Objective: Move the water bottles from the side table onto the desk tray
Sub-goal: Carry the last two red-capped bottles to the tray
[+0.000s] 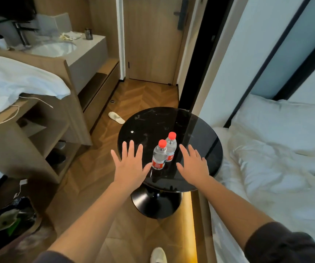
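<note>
Two clear water bottles with red caps and red labels stand upright, side by side, on a round black side table (145, 124). The nearer bottle (159, 155) is at the left, the farther bottle (171, 147) just behind and right of it. My left hand (129, 164) hovers flat over the table's left part, fingers spread, thumb close to the nearer bottle's base. My right hand (192, 166) is spread likewise to the right of the bottles. Neither hand holds anything. No desk tray is in view.
A wooden desk unit (44, 130) with shelves stands at the left, with white cloth (16, 78) and a cable on it. A bed (270, 168) with white bedding lies at the right. A slipper (116, 117) lies on the wood floor; a lined bin (10, 223) stands lower left.
</note>
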Demonstrator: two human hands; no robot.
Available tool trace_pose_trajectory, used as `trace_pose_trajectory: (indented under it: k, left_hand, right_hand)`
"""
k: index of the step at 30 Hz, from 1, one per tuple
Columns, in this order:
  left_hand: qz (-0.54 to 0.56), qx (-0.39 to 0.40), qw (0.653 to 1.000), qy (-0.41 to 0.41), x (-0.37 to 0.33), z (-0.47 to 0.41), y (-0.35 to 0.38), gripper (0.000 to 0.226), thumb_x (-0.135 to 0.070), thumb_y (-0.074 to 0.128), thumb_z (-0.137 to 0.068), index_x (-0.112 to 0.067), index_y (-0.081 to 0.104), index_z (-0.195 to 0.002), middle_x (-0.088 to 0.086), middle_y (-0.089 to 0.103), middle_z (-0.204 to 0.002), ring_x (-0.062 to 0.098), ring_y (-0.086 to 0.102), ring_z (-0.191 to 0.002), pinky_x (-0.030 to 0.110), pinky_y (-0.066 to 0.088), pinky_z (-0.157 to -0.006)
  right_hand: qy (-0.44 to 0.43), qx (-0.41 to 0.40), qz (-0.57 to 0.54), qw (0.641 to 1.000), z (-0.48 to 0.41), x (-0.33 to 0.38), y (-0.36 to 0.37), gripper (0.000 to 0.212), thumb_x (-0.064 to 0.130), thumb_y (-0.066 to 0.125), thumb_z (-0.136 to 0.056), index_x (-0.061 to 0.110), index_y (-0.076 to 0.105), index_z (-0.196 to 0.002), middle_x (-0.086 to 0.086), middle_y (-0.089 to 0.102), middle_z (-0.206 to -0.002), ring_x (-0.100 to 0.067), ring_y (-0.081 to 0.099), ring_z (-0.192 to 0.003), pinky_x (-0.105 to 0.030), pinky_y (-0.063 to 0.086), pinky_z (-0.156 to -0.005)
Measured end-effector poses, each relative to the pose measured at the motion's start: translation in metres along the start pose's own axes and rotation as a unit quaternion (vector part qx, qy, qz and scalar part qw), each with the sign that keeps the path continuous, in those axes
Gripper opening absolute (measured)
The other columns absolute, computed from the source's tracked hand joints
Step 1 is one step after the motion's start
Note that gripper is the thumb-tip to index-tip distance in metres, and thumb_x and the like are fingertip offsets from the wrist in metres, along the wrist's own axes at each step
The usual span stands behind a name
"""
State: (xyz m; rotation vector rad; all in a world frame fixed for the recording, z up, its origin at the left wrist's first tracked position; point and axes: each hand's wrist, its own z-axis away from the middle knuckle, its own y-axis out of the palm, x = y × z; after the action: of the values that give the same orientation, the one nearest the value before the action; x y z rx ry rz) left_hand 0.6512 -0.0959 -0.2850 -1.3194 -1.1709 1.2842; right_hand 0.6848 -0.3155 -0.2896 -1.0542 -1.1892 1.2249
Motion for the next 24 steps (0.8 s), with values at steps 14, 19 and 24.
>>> trace_pose_trajectory:
  k: [14, 19, 24]
  left_hand:
    - [0.036, 0.042, 0.997, 0.047, -0.055, -0.093, 0.026, 0.071, -0.049, 0.048, -0.095, -0.023, 0.015, -0.152, 0.000, 0.035, -0.151, 0.022, 0.025, -0.143, 0.059, 0.006, -0.114]
    - [0.034, 0.069, 0.995, 0.058, -0.059, -0.110, 0.035, 0.052, -0.041, 0.052, -0.094, -0.028, 0.033, -0.141, 0.000, 0.052, -0.126, 0.020, 0.053, -0.115, 0.044, 0.039, -0.101]
    - [0.021, 0.083, 0.994, 0.069, -0.059, -0.122, 0.032, 0.034, -0.036, 0.058, -0.092, -0.025, 0.043, -0.121, 0.000, 0.054, -0.105, 0.016, 0.057, -0.083, 0.030, 0.046, -0.072]
  right_hand:
    - [-0.157, 0.045, -0.011, 0.987, -0.123, 0.001, -0.004, 0.046, 0.027, 0.048, -0.100, 0.032, 0.033, -0.143, -0.006, 0.047, -0.125, -0.023, 0.057, -0.100, -0.032, 0.048, -0.068]
    - [-0.165, 0.064, 0.003, 0.984, -0.139, -0.004, -0.007, 0.024, 0.031, 0.046, -0.100, 0.025, 0.044, -0.123, -0.007, 0.052, -0.109, -0.025, 0.058, -0.080, -0.036, 0.049, -0.064]
    - [-0.168, 0.094, 0.009, 0.981, -0.143, -0.014, -0.011, 0.022, 0.037, 0.050, -0.097, 0.019, 0.044, -0.107, -0.004, 0.060, -0.091, -0.025, 0.060, -0.079, -0.037, 0.050, -0.065]
